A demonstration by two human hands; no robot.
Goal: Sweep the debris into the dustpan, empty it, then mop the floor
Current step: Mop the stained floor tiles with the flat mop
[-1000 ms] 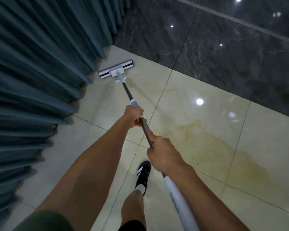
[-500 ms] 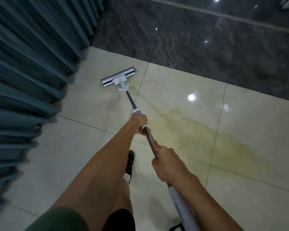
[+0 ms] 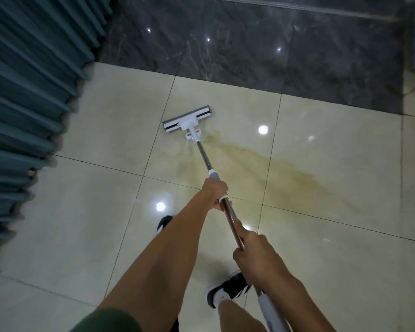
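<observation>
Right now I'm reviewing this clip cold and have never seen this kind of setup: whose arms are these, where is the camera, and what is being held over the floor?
There is no machine here. A person wears a wide-angle camera on the head, so the single view looks down along their own bare arms. Both hands grip the metal pole of a flat mop: the left hand further down the pole, the right hand nearer the body. The mop head lies flat on the cream floor tiles, at the upper left end of a yellowish stain that spreads to the right. Teal curtains hang on the left, dark marble tiles lie beyond, and a black and white shoe shows below.
</observation>
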